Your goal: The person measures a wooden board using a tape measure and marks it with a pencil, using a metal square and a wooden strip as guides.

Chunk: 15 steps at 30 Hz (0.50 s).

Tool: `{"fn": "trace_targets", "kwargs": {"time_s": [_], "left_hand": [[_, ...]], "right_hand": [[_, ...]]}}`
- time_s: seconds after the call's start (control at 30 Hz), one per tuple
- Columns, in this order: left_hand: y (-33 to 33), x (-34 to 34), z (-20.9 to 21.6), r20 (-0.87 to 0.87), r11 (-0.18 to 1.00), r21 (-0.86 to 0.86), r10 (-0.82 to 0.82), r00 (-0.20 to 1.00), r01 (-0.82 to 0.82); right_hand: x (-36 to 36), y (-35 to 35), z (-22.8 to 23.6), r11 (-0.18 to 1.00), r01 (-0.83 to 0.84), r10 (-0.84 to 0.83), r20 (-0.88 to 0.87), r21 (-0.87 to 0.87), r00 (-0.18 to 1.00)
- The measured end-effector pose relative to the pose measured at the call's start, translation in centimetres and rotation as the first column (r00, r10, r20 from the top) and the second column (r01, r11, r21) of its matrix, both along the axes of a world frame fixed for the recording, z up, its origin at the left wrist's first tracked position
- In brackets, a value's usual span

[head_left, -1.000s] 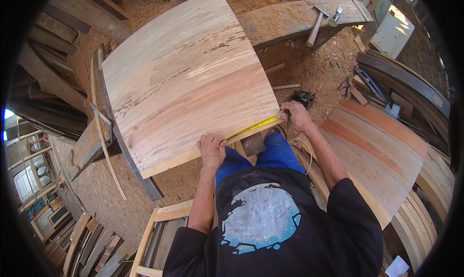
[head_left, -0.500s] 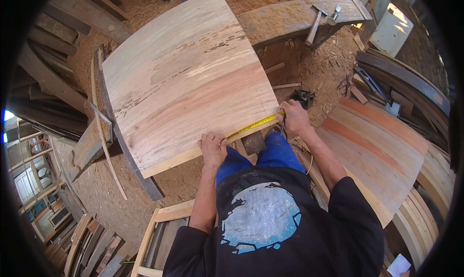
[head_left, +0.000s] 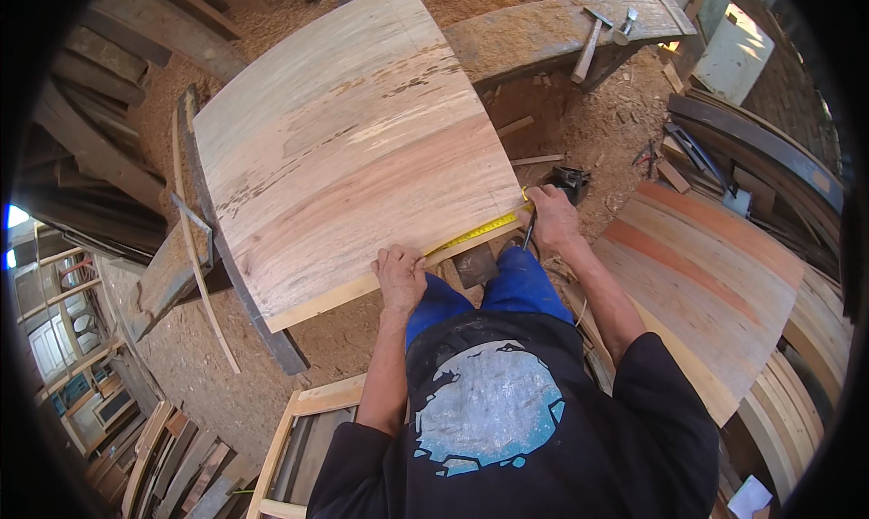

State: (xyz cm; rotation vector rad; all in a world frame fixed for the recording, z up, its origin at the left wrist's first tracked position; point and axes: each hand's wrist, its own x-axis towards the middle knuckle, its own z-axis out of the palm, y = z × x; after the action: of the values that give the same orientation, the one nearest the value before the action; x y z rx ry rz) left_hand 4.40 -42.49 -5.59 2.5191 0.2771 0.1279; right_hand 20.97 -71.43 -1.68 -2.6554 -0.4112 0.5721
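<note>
A large wooden panel [head_left: 362,148] lies before me, with a paler strip along its near edge. A yellow tape measure blade [head_left: 475,234] runs along that edge between my hands. My left hand [head_left: 398,276] is closed at the blade's left end, its fingers pressed on the panel's edge; the tape's case is not visible. At the near right corner my right hand [head_left: 554,216] is closed around the blade's other end. A slim dark tool [head_left: 529,229], its kind unclear, points down from the right fingers.
Beneath the panel is a timber bench [head_left: 543,30] bearing a hammer [head_left: 590,48] and another metal-headed tool [head_left: 625,27]. A second panel [head_left: 706,288] leans at the right. A dark power tool [head_left: 570,182] sits beyond my right hand. A wooden frame [head_left: 317,397] stands at lower left.
My right hand has shifted slightly at the panel's corner, and a small yellow bit of the tape now shows above the edge there. My left hand stays in place.
</note>
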Motion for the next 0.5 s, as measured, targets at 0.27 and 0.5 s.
{"fn": "trace_targets", "kwargs": {"time_s": [0.27, 0.5], "left_hand": [[-0.1, 0.2, 0.1, -0.015, 1.000, -0.003, -0.009, 1.000, 0.009], [0.0, 0.0, 0.0, -0.030, 1.000, 0.004, 0.008, 1.000, -0.007]], "right_hand": [[-3.7, 4.4, 0.9, 0.829, -0.260, 0.132, 0.278, 0.495, 0.952], [-6.4, 6.8, -2.1, 0.748, -0.233, 0.177, 0.151, 0.621, 0.973]]}}
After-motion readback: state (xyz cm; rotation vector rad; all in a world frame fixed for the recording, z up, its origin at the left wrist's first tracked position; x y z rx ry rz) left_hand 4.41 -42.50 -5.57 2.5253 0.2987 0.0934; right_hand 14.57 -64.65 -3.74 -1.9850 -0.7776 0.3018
